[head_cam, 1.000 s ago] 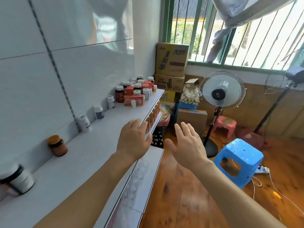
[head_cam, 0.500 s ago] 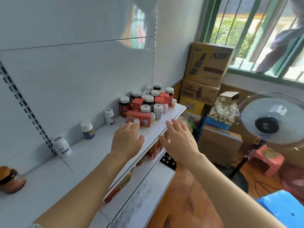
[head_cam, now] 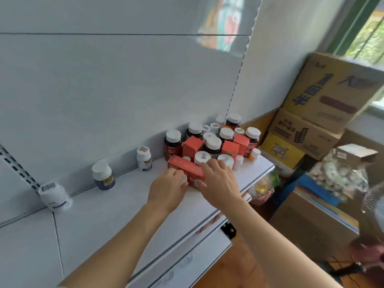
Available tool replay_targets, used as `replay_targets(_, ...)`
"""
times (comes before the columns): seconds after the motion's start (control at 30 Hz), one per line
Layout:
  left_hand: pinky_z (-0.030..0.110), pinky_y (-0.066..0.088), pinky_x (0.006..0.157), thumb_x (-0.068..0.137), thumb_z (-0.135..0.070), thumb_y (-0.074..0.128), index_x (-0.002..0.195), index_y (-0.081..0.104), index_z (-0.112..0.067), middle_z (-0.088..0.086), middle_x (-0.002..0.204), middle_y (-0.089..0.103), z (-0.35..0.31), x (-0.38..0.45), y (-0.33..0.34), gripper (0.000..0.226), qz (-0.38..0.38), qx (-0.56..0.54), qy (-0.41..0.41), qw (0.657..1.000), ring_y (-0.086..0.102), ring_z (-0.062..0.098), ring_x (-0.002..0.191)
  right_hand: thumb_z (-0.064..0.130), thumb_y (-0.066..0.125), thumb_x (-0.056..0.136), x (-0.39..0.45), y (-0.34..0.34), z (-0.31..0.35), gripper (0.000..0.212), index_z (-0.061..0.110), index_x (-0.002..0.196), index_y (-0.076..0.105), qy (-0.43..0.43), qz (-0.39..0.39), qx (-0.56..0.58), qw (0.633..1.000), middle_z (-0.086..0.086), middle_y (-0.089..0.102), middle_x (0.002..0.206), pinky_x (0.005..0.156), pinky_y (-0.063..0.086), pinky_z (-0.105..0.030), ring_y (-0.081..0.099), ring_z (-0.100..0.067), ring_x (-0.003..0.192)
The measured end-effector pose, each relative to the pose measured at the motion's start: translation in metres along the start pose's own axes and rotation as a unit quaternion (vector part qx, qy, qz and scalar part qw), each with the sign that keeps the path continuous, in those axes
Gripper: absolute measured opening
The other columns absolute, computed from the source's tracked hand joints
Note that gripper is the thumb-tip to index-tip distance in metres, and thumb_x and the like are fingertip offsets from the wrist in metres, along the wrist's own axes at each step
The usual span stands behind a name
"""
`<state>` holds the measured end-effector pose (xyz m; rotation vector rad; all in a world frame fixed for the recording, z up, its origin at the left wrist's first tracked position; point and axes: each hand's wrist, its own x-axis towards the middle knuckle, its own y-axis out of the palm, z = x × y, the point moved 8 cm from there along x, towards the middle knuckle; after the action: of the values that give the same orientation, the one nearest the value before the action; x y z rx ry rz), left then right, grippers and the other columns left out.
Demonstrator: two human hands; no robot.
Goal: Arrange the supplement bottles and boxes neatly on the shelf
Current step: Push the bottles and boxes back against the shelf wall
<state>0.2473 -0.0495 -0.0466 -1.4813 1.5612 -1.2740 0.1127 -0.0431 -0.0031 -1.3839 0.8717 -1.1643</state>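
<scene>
While my left hand (head_cam: pixel 166 192) rests on the white shelf (head_cam: pixel 116 206), fingers bent at the long red box (head_cam: pixel 185 170), my right hand (head_cam: pixel 218 183) spread flat on it, bottles (head_cam: pixel 212 145) bunched just behind, grip hard to tell.

red boxes (head_cam: pixel 192 145): 4 | cardboard cartons (head_cam: pixel 330 96): 3 | hands (head_cam: pixel 167 191): 2

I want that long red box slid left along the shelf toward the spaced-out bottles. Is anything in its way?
Nothing visible on the open shelf. The long red box has bare surface to its left; the left hand is at its near end. The nearest white bottle stands further back by the wall.
</scene>
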Motion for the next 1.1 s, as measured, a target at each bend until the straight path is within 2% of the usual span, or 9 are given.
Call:
replay_targets(0.13,0.033,0.046,0.061,0.094,-0.036,0.052,0.102,0.052,-0.022,-0.003,0.098,0.063,0.0,0.003,0.007,0.016,-0.029,0.005,-0.017,0.999,0.058,0.022,0.085,0.043,0.066,0.082,0.015,0.014,-0.005,0.034,0.017,0.104,0.062,-0.028,-0.02,-0.01,0.999,-0.006,0.06,0.104,0.08,0.048,-0.038,0.052,-0.029,0.097)
replay_targets(0.23,0.033,0.046,0.058,0.094,-0.034,0.054,0.1,0.051,-0.022,-0.003,0.095,0.062,-0.004,0.001,0.008,0.014,-0.046,0.001,-0.033,0.998,0.057,0.021,0.082,0.042,0.068,0.079,0.018,0.022,-0.006,0.033,0.018,0.1,0.059,-0.048,-0.027,-0.007,0.998,-0.007,0.059,0.098,0.074,0.047,-0.038,0.051,-0.029,0.091)
replay_targets(0.37,0.036,0.048,0.064,0.094,-0.032,0.054,0.097,0.051,-0.022,-0.004,0.095,0.062,-0.004,-0.005,0.002,0.011,-0.063,-0.032,-0.087,0.994,0.058,0.02,0.081,0.035,0.069,0.08,0.024,0.022,-0.009,0.028,0.017,0.098,0.057,-0.078,-0.024,0.019,0.997,-0.008,0.06,0.095,0.072,0.045,-0.037,0.051,-0.029,0.087)
replay_targets(0.43,0.036,0.049,0.07,0.094,-0.03,0.055,0.101,0.055,-0.021,-0.004,0.1,0.062,0.001,-0.014,-0.006,0.011,-0.076,-0.066,-0.123,0.987,0.059,0.019,0.086,0.03,0.07,0.079,0.026,0.018,-0.013,0.028,0.014,0.097,0.056,-0.102,-0.018,0.07,0.992,-0.009,0.058,0.096,0.068,0.045,-0.038,0.053,-0.031,0.086)
replay_targets(0.53,0.035,0.051,0.078,0.091,-0.026,0.059,0.106,0.059,-0.023,-0.006,0.103,0.062,0.015,-0.033,-0.03,0.015,-0.135,-0.136,-0.187,0.963,0.061,0.015,0.089,0.026,0.069,0.081,0.029,-0.001,-0.019,0.029,0.012,0.102,0.056,-0.144,-0.002,0.188,0.972,-0.009,0.054,0.105,0.066,0.047,-0.04,0.055,-0.033,0.085)
replay_targets(0.63,0.03,0.053,0.078,0.091,-0.023,0.062,0.104,0.061,-0.029,-0.011,0.103,0.064,0.028,-0.062,-0.058,0.014,-0.202,-0.206,-0.247,0.925,0.064,0.005,0.086,0.027,0.069,0.085,0.034,-0.025,-0.021,0.032,0.017,0.114,0.058,-0.178,0.017,0.268,0.947,-0.002,0.054,0.113,0.074,0.046,-0.034,0.056,-0.024,0.091)
replay_targets(0.77,0.03,0.056,0.08,0.093,-0.023,0.062,0.102,0.06,-0.037,-0.023,0.102,0.062,0.031,-0.101,-0.083,0.017,-0.238,-0.258,-0.285,0.892,0.064,-0.001,0.091,0.03,0.068,0.087,0.034,-0.046,-0.008,0.034,0.021,0.119,0.059,-0.247,0.019,0.269,0.931,0.001,0.055,0.116,0.075,0.04,-0.027,0.056,-0.02,0.093)
replay_targets(0.9,0.042,0.058,0.085,0.093,-0.027,0.062,0.105,0.061,-0.042,-0.015,0.109,0.065,0.036,-0.139,-0.105,0.019,-0.251,-0.288,-0.3,0.874,0.066,0.006,0.097,0.035,0.064,0.089,0.024,-0.063,0.027,0.036,0.027,0.123,0.057,-0.286,0.028,0.257,0.923,0.005,0.054,0.118,0.084,0.048,-0.036,0.057,-0.02,0.101)
replay_targets(1.1,0.046,0.057,0.086,0.091,-0.019,0.067,0.103,0.067,-0.039,-0.009,0.108,0.069,0.048,-0.208,-0.144,0.023,-0.286,-0.323,-0.312,0.846,0.07,0.012,0.094,0.035,0.066,0.088,-0.009,-0.087,0.092,0.035,0.026,0.121,0.059,-0.345,0.004,0.264,0.901,0.006,0.053,0.115,0.08,0.049,-0.034,0.058,-0.019,0.095)
